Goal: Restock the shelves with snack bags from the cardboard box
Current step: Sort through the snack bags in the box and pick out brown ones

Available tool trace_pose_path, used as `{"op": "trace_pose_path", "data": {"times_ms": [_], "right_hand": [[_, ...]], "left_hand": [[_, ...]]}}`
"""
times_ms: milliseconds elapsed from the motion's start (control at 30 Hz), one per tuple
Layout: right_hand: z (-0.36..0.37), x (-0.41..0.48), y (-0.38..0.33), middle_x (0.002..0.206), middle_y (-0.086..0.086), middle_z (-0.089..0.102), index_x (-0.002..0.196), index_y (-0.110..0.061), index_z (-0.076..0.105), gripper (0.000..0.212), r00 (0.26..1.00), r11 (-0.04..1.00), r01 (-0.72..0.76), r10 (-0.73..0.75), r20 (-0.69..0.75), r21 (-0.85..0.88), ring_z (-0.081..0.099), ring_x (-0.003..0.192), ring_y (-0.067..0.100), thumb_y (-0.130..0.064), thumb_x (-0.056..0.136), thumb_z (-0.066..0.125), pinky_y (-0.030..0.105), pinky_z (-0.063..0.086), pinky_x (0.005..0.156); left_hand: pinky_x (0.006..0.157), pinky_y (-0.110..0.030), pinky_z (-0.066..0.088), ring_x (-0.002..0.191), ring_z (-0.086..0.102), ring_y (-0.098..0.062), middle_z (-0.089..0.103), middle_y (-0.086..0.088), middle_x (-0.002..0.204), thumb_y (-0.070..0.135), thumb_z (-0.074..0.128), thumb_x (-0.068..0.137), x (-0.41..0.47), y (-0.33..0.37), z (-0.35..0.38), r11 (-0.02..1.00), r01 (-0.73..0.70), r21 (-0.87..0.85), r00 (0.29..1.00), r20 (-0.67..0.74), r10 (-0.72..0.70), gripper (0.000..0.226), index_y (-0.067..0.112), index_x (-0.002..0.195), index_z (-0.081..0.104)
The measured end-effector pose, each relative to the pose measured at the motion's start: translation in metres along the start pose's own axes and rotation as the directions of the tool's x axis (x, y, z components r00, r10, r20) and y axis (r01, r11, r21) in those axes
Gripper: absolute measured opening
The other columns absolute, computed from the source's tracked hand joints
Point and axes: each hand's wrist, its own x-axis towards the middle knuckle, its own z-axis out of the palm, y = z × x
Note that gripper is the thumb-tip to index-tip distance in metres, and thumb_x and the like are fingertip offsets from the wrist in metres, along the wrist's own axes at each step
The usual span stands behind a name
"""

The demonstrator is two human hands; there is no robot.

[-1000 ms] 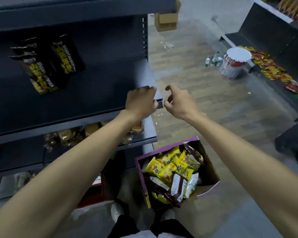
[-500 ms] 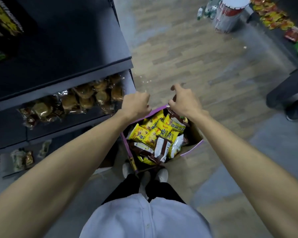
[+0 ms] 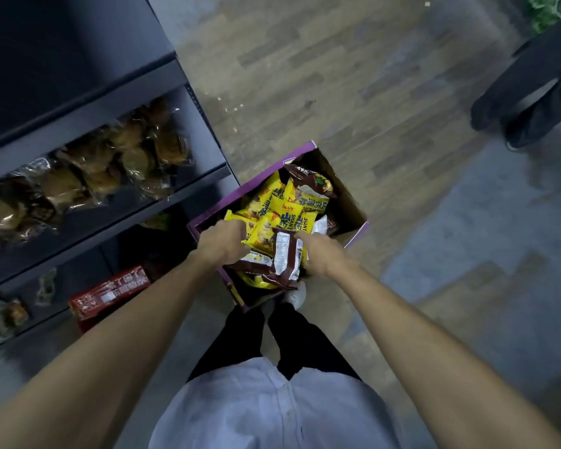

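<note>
The left hand curls its fingers round the edge of a yellow snack bag, likely to lift it out. The right hand digs in beside a brown bag; I cannot tell if it grips. Both reach into the cardboard box, set on the floor by the person's feet. Just beyond, the shelf holds wrapped pastries.
</note>
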Motion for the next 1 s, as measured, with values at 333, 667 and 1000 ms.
{"op": "trace_pose_path", "data": {"times_ms": [333,667,1000], "right_hand": [[0.037,0.005,0.006,0.164,0.008,-0.006,0.155,-0.036,0.012,0.1,0.967,0.942,0.227,-0.189,0.168,-0.246,0.016,0.147,0.031,-0.028,0.081,0.079,0.042,0.034,0.108],[0.071,0.008,-0.007,0.154,0.017,0.015,0.15,-0.02,0.022,0.083,0.983,0.962,0.157,-0.174,-0.061,-0.224,0.027,0.137,0.037,-0.016,0.083,0.071,0.046,0.047,0.097],[0.063,0.012,-0.011,0.152,0.016,0.018,0.148,-0.018,0.021,0.091,0.991,0.959,0.116,-0.13,-0.038,-0.259,0.033,0.132,0.034,-0.054,0.08,0.07,0.045,0.044,0.094]], "left_hand": [[0.087,-0.044,0.048,0.119,0.045,-0.03,0.046,-0.008,0.124,0.021,0.069,0.078,0.02,-0.011,0.056,0.991,-0.108,0.073,0.989,0.112,0.1,0.051,0.018,0.126,0.053],[0.087,-0.043,0.047,0.111,0.051,-0.033,0.049,-0.01,0.123,0.02,0.072,0.076,0.033,-0.012,0.068,0.986,-0.101,0.131,0.985,0.155,0.08,0.054,0.02,0.126,0.054],[0.074,-0.037,0.047,0.103,0.059,-0.032,0.057,-0.011,0.115,-0.003,0.049,0.089,0.028,-0.006,0.066,0.948,-0.112,0.299,0.991,0.099,0.085,0.039,0.013,0.125,0.048]]}}
